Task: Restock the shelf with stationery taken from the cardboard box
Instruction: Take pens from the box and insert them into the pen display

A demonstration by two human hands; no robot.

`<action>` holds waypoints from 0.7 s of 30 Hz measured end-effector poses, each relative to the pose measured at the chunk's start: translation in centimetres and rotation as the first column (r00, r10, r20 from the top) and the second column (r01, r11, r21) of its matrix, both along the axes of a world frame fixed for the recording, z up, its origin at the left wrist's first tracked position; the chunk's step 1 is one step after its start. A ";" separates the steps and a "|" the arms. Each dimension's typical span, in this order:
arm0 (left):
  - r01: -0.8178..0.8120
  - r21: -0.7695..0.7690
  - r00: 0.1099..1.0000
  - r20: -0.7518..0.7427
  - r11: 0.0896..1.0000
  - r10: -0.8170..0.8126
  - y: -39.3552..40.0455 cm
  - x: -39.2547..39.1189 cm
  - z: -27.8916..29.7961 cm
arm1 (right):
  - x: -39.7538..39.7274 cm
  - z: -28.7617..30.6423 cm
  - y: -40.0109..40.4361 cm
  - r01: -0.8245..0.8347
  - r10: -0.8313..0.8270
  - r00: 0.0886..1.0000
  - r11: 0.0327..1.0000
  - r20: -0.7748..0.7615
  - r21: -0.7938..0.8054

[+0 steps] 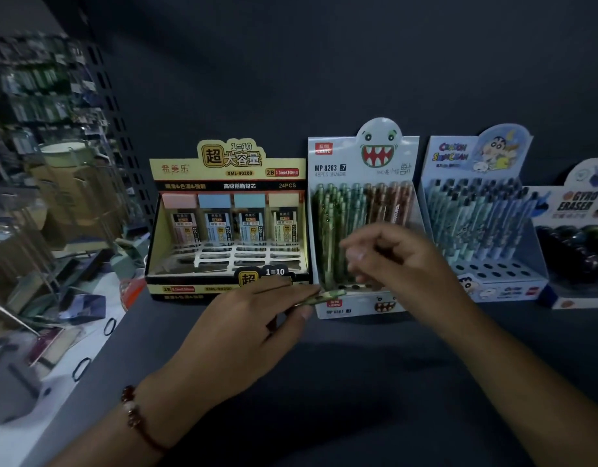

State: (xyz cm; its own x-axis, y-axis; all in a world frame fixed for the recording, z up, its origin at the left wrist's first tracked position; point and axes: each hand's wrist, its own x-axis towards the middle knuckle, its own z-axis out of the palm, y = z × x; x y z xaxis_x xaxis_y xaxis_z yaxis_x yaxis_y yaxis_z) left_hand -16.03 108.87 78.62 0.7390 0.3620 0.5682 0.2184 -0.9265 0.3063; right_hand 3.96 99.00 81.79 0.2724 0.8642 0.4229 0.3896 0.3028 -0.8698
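Pencils [324, 295], green-patterned, lie pinched in the left hand [257, 318] at the front edge of the monster-face display box [363, 156] on the shelf [375, 365], apparently kept close as a supply for its empty front holes. The right hand [398, 261] hovers over the standing pencils, fingers curled; whether it holds anything cannot be told through the blur.

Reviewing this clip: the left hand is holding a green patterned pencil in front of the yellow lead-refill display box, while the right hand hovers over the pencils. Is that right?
Not quite. In the head view the left hand holds the green patterned pencil in front of the white monster-face display box, not the yellow lead-refill display box beside it. The right hand does hover over the pencils.
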 end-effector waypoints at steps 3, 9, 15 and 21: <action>-0.022 -0.015 0.998 0.062 1.000 0.023 0.3 0.1 -0.2 | 0.0 -0.1 -0.1 -0.135 0.156 0.980 0.977 0.122 -0.164; 0.009 -0.050 0.996 0.084 0.999 -0.004 0.1 0.2 -0.2 | 0.5 -0.1 -0.1 -0.145 0.170 0.977 0.972 0.125 -0.185; -0.033 -0.006 0.996 0.082 0.999 0.034 -0.1 0.2 -0.1 | 1.5 0.9 -0.5 -0.121 0.116 0.992 0.988 -0.057 -0.097; -0.045 0.067 0.997 0.071 0.997 0.040 -0.4 0.3 -0.2 | 3.1 1.4 -0.4 -0.002 0.020 0.951 0.998 -0.309 0.059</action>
State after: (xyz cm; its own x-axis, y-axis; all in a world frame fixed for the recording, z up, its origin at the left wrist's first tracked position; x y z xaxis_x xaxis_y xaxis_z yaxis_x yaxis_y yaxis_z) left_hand -15.78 108.48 78.42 0.6815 0.3506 0.6424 0.2381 -0.9362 0.2583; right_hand 7.03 98.57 83.15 0.3888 0.8447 0.3679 0.1003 0.3581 -0.9283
